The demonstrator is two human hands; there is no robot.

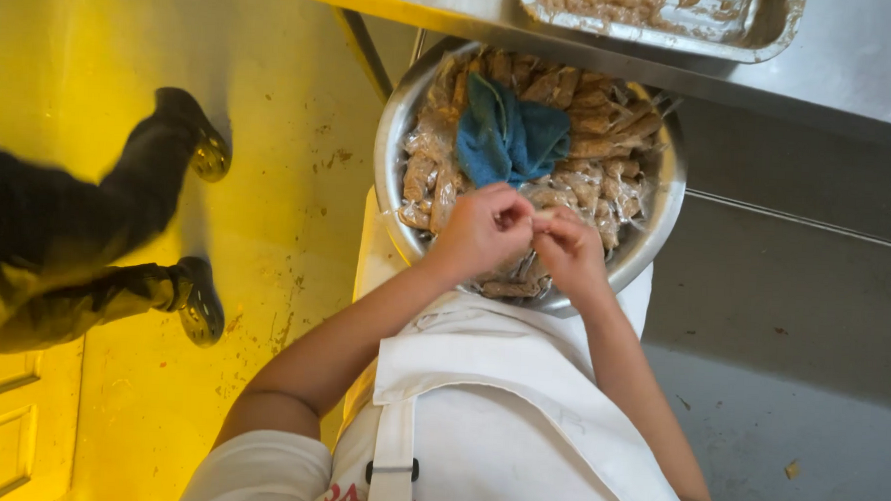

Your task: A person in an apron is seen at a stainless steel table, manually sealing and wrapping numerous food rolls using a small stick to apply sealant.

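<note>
A large round steel bowl (661, 222) is filled with several brown sticks wrapped in clear plastic (591, 127). A crumpled blue cloth (509, 135) lies on top of them. My left hand (481, 230) and my right hand (569, 254) meet over the near side of the bowl. Their fingertips pinch one small pale piece (545, 216) between them. What that piece is I cannot make out. I wear a white apron (499, 403).
A steel tray (775, 34) with brown food and clear film sits on a steel counter (864, 68) beyond the bowl. Another person's dark trouser legs and shoes (202, 150) stand at the left on a yellow-lit floor. Grey floor lies to the right.
</note>
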